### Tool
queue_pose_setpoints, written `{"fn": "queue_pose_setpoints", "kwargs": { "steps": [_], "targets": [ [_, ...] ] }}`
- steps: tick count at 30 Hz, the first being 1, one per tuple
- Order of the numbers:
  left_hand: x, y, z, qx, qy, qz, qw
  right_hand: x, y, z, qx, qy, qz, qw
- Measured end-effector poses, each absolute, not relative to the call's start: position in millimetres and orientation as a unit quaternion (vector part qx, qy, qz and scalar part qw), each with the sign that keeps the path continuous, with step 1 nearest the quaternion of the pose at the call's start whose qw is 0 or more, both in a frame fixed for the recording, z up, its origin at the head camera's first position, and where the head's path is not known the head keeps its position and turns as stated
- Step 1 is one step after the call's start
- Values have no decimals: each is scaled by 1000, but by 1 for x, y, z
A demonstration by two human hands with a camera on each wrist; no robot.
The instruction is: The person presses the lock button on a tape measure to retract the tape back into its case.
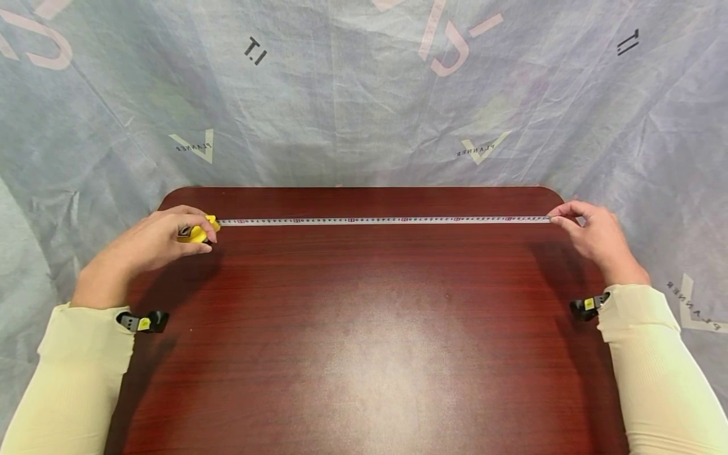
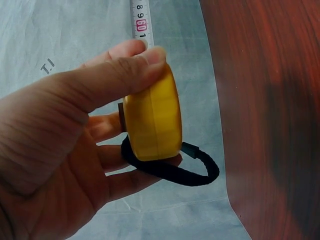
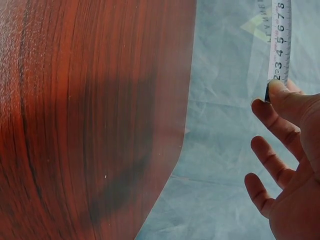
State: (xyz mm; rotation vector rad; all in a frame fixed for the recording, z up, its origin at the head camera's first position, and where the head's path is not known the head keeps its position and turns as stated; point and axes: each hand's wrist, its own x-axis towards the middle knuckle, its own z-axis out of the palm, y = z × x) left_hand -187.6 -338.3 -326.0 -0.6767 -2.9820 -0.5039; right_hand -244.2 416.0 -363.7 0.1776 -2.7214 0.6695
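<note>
A yellow tape measure (image 2: 156, 120) with a black wrist strap (image 2: 175, 175) is gripped by my left hand (image 1: 162, 237), the thumb on its top near the mouth. From it the white blade (image 1: 370, 220) runs straight across to the right, above the far part of the table. My right hand (image 1: 597, 237) pinches the blade's end between thumb and finger, its other fingers spread apart in the right wrist view. Close to the case, the left wrist view shows a red 60 mark on the blade (image 2: 141, 25). Low digits lie beside the right thumb (image 3: 280, 90).
The reddish-brown wooden table (image 1: 364, 303) has rounded far corners. Grey printed cloth (image 1: 341, 95) hangs behind it and down both sides. Black wrist cameras are worn at the left cuff (image 1: 85, 316) and the right cuff (image 1: 639, 306).
</note>
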Motion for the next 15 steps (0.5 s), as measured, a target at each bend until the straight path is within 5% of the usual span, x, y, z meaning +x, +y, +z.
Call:
{"fn": "queue_pose_setpoints", "kwargs": {
  "steps": [15],
  "targets": [
    [-189, -337, -322, -201, -965, -169, 1, -244, 416, -363, 59, -957, 233, 161]
  ]
}}
